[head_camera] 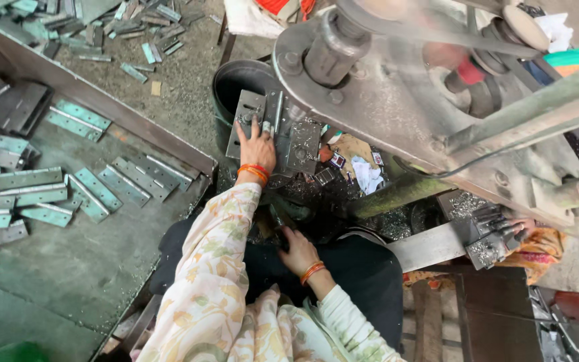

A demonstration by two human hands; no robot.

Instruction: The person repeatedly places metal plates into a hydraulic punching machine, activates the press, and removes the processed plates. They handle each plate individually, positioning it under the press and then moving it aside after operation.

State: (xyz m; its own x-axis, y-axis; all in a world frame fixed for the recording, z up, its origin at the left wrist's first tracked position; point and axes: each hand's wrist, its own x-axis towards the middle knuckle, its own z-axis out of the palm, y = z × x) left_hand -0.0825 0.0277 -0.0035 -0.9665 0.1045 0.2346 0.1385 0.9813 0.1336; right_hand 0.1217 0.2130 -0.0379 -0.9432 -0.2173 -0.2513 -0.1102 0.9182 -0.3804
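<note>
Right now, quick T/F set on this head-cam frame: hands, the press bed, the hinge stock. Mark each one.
1. The left hand rests on the metal plate fixture under the machine. True.
2. The right hand is raised up at the big flywheel. False: it is low, near the lap, by the dark area below the fixture.
3. Flat metal hinges lie scattered on the tray to the person's left. True.
4. Both wrists are bare. False: each carries orange bangles.
5. A dark round bucket stands behind the fixture. True.
6. The hinges are stacked in one neat pile. False: they lie loose, at mixed angles.
</note>
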